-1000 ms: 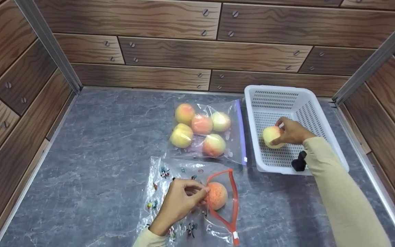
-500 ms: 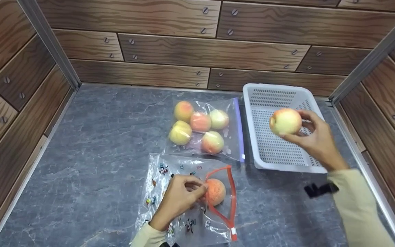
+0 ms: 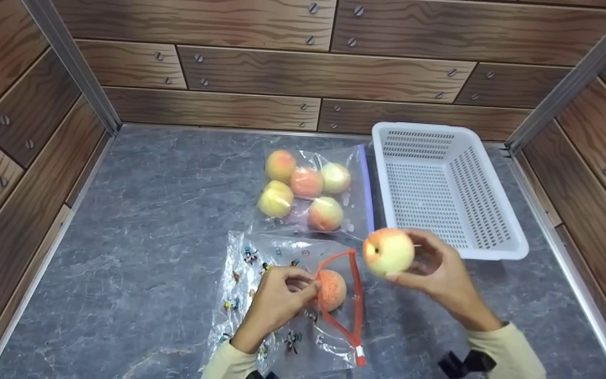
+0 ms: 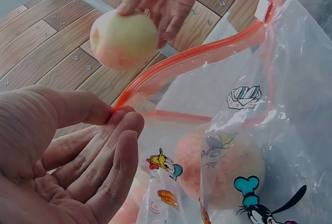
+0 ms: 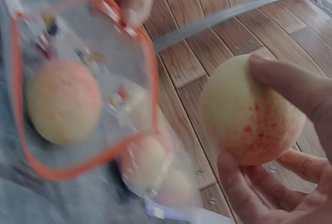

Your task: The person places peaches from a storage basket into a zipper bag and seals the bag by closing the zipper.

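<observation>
My right hand grips a yellow-pink peach in the air, just right of the open mouth of a cartoon-printed bag with an orange zip rim. My left hand pinches that rim and holds the mouth open. An orange peach lies inside this bag. Behind it lies a clear purple-zip bag with several peaches.
A white perforated basket stands on the grey marble counter at the back right, with nothing in it. Wood-pattern walls close in the back and both sides. A black strap shows at my right wrist.
My right hand lifted the peach out of the white basket and carried it left and toward me, to the mouth of the orange-zip bag. The left hand kept its pinch.
</observation>
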### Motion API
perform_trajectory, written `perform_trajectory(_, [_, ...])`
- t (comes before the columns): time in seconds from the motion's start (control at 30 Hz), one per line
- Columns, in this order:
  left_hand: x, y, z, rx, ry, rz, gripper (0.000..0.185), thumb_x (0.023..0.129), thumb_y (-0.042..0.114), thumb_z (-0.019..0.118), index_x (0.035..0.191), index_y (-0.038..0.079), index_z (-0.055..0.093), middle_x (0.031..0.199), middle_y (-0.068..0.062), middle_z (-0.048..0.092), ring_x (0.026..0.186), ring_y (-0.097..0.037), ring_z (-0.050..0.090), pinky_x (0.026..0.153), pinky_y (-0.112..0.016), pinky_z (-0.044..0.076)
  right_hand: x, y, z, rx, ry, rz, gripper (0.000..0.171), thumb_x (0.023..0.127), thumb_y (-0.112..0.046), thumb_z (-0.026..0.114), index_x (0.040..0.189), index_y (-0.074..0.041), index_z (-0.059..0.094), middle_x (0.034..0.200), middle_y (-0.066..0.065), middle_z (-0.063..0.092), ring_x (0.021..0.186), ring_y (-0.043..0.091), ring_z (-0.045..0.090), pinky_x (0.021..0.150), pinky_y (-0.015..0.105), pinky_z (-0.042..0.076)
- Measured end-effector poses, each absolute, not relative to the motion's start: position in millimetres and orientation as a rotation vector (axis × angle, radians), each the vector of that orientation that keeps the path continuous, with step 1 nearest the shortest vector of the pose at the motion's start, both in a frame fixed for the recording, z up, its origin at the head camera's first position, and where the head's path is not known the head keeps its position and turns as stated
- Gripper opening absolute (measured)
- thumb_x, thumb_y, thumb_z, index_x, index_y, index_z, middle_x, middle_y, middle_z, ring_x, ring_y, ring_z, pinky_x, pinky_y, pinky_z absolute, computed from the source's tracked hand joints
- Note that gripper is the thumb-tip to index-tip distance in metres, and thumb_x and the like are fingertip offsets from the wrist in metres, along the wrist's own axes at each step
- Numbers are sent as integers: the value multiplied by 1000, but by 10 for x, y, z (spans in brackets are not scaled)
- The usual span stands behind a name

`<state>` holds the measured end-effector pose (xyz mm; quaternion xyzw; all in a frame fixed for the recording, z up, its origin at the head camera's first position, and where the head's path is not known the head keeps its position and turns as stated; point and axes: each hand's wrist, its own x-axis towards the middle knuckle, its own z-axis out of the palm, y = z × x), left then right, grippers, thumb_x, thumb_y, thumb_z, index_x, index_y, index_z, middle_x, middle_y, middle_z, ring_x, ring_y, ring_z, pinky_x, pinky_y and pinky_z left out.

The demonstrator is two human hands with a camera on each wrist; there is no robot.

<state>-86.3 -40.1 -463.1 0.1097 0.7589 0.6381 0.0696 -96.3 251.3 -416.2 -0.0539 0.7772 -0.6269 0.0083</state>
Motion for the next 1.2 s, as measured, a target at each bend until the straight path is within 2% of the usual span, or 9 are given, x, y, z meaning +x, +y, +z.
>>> perform_trajectory(0.27, [-855, -417, -4650, 314, 2295, 1911, 15, 86, 12, 79, 92, -1, 77, 83, -8, 75, 72, -14, 70, 70, -25, 60, -782, 2378, -4307, -224, 2334, -1880, 71, 73, 6, 87, 135, -3, 56, 128, 16, 60, 112, 24, 63, 88, 37, 60])
perform_trajectory(0.47, [-859, -404, -4658, 309, 2256, 1956, 16, 86, 12, 79, 92, -2, 76, 83, -10, 75, 71, -17, 72, 68, -25, 60, -803, 2351, -4461, -278, 2335, -1903, 28, 84, 4, 79, 108, 6, 66, 103, 22, 67, 92, 28, 69, 78, 36, 61])
perform_trajectory(0.53, [-858, -394, -4658, 295, 2240, 1973, 15, 85, 11, 79, 90, -2, 76, 81, -10, 75, 69, -18, 72, 66, -25, 60, -812, 2329, -4534, -299, 2354, -1883, 21, 86, 1, 78, 103, 7, 67, 99, 22, 69, 89, 26, 69, 79, 34, 61])
perform_trajectory(0.73, [-870, -367, -4673, 275, 2238, 1962, 10, 85, 7, 77, 87, -3, 76, 75, -10, 74, 64, -17, 71, 60, -24, 59, -778, 2278, -4705, -323, 2266, -1813, 35, 87, 0, 78, 116, 13, 62, 112, 27, 65, 91, 21, 70, 78, 33, 62])
perform_trajectory(0.9, [-893, -367, -4685, 245, 2253, 1958, 9, 84, 6, 76, 86, -3, 76, 73, -9, 74, 61, -15, 70, 59, -26, 60, -751, 2271, -4738, -290, 2245, -1776, 36, 89, -3, 76, 118, 14, 63, 114, 30, 64, 91, 19, 70, 78, 31, 61])
perform_trajectory(1.03, [-892, -376, -4686, 242, 2254, 1960, 8, 84, 5, 75, 85, -3, 76, 73, -8, 74, 61, -14, 70, 59, -26, 60, -774, 2280, -4752, -267, 2321, -1756, 30, 89, -1, 76, 113, 13, 65, 107, 29, 67, 84, 19, 70, 72, 32, 62])
perform_trajectory(1.2, [-875, -374, -4700, 255, 2223, 1970, 9, 85, 4, 76, 89, -4, 76, 76, -10, 74, 62, -14, 70, 60, -26, 60, -827, 2255, -4807, -245, 2580, -1579, 15, 89, -2, 77, 101, 6, 74, 88, 14, 73, 71, 14, 69, 63, 28, 60])
